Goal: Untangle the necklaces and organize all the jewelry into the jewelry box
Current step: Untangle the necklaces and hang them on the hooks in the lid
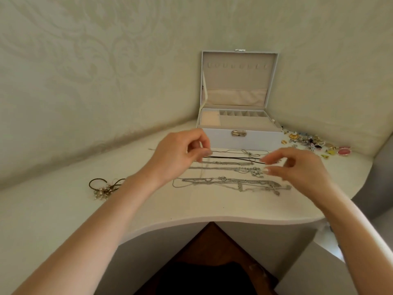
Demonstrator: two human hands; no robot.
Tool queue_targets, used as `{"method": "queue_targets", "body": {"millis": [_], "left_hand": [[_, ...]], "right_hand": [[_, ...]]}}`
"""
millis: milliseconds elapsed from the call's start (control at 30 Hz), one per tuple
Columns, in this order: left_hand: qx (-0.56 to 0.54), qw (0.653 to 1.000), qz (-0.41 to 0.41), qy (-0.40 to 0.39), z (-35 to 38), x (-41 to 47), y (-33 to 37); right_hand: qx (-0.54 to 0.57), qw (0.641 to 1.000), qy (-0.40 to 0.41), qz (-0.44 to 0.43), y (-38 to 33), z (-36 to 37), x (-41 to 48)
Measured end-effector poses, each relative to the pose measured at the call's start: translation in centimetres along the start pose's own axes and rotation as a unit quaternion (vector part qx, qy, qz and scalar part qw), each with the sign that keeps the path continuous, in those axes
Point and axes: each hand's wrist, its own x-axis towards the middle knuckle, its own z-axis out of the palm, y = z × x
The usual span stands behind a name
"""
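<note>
Across the white table (63,209), the curved front edge is the biggest worry, because anything I drag carelessly toward me could slide off it to the floor. Against the wall stands the jewelry box (238,139), lid up. Its compartments show nothing inside, so I judge nearly the whole job lies ahead.

Between the box and me the silver chains (229,183) lie in rows, and the nearest row looks like several chains bunched together. Among the farther rows the black cord (234,158) runs sideways between my hands. My left hand (176,154) has its fingers curled and pinches the cord at one end. My right hand (297,167) has its fingers bent at the other end, forefinger at the cord's tip. I cannot tell whether it truly grips there, since the thumb seems to sit a little apart.

If that end is loose, the cord will drop across the silver rows when I lift and may loop through them. If I carry it too low, it could catch a chain beneath and pull that row out of line, or tighten a knot.

To my right, the pile of small pieces (314,143) sits near my arm's way to the box, and one sweep would scatter it. Far left, the brown cord piece (104,186) with pale beads lies well apart from all this.
</note>
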Motion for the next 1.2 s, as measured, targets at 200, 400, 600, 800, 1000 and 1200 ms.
{"method": "queue_targets", "body": {"millis": [200,400,600,800,1000,1200], "left_hand": [[-0.002,0.997,0.039,-0.062,1.5,0.6,1.8],[-0.055,0.995,0.029,-0.077,0.7,0.3,1.4],[-0.182,0.981,-0.027,-0.057,0.6,0.0,1.2],[-0.222,0.968,-0.077,-0.091,-0.7,-0.1,1.1],[-0.227,0.958,-0.124,-0.126,-0.7,-0.8,1.3],[-0.274,0.936,-0.170,-0.143,0.3,-1.1,2.0]], "right_hand": [[0.287,0.943,-0.160,-0.049,-3.9,3.0,0.4],[0.292,0.935,-0.196,-0.047,-4.1,3.5,1.1],[0.270,0.952,-0.131,-0.060,-4.7,3.8,1.0],[0.249,0.962,-0.082,-0.075,-4.8,3.6,0.7],[0.247,0.961,-0.076,-0.098,-4.8,3.5,0.6],[0.251,0.957,-0.084,-0.116,-5.0,3.4,0.4]]}}
